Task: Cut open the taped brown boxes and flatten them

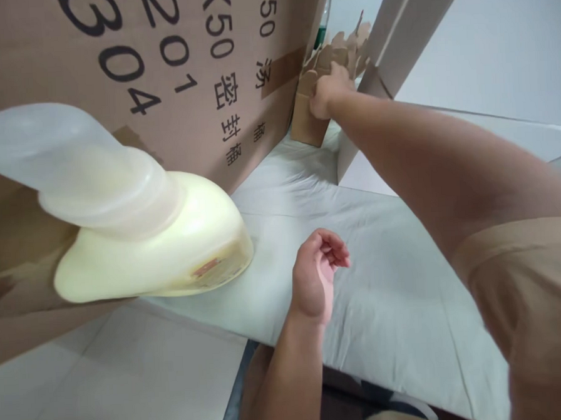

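My right hand (333,91) reaches far forward to a small brown cardboard box (308,122) with ragged upright flaps. Its fingers are closed at the box's near side and top; the exact grip is partly hidden. My left hand (314,274) hovers over the pale green cloth (373,280) with loosely curled fingers and nothing visible in them. Left of it stands a glossy pale-yellow rounded object (169,247) with a label low on its side. A translucent white plastic piece (71,164) rises from its top.
A large printed cardboard carton (170,84) walls off the left side. White panels (493,61) stand at the right, behind my right forearm. Part of a clear and green bottle (321,35) shows behind the small box. Light floor tiles (82,377) lie below the cloth's edge.
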Action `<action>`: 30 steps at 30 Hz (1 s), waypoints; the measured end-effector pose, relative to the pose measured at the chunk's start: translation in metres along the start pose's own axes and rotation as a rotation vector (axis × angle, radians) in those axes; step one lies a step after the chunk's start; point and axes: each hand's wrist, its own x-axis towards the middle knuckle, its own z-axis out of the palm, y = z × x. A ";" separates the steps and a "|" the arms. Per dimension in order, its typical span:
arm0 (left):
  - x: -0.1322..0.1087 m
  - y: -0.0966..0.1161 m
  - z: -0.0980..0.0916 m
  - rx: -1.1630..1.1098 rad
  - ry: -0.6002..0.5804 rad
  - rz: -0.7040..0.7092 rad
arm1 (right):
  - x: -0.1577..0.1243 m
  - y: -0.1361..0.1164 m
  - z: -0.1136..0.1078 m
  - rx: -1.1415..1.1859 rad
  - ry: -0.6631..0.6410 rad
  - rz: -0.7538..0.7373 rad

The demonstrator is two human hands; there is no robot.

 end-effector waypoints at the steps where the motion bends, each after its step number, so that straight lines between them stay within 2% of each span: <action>1: 0.001 0.002 0.000 -0.008 0.009 -0.005 | 0.006 0.003 0.001 -0.021 -0.004 0.027; 4: 0.003 0.007 0.002 -0.036 0.044 0.009 | 0.004 0.010 0.005 -0.059 -0.052 -0.003; 10: 0.004 0.009 0.009 -0.053 0.148 0.162 | -0.034 0.017 -0.006 -0.173 -0.155 -0.179; 17: 0.003 0.000 0.016 -0.071 0.139 0.131 | -0.037 0.024 -0.014 -0.310 -0.215 -0.085; 22: 0.006 -0.003 0.020 0.000 0.093 0.172 | -0.052 0.017 -0.017 -0.337 -0.212 -0.137; 25: 0.012 -0.003 0.015 0.054 0.144 0.261 | -0.082 0.009 -0.024 -0.310 -0.179 -0.250; 28: 0.018 -0.004 0.002 0.162 0.329 0.441 | -0.133 0.014 -0.040 -0.271 -0.172 -0.369; 30: 0.022 -0.004 -0.007 0.232 0.472 0.574 | -0.177 0.030 -0.058 -0.247 -0.104 -0.374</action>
